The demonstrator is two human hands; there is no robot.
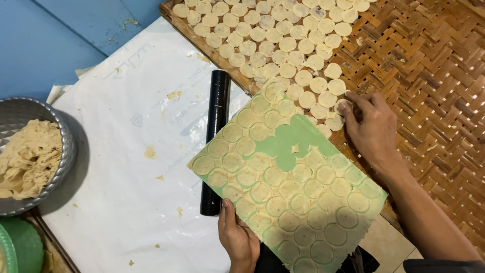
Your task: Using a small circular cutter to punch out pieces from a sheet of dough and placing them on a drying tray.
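- Head view: the left hand (237, 237) gripped the near edge of a green sheet (288, 144), thumb on top, holding it tilted over the work area.
- The sheet carried a thin layer of dough cut into rounds (275, 206); a bare green patch near its middle showed where rounds were missing.
- The right hand (371, 129) rested on the woven tray (434, 65), fingers curled, fingertips pinching 1 pale disc (342, 106) at the end of a row.
- Many more discs (273, 30) lay in close rows across the tray's far left part, some touching.
- The sheet's far corner overlapped the tray's edge, just beside the right hand.
- A black roller (216, 136) lay on white paper (126, 151), its lower part tucked under the sheet's left edge.
- A metal bowl (63, 151) of dough scraps (28, 156) sat at the left, well apart from both hands.
- A green lid (22, 245) showed in the bottom left corner.
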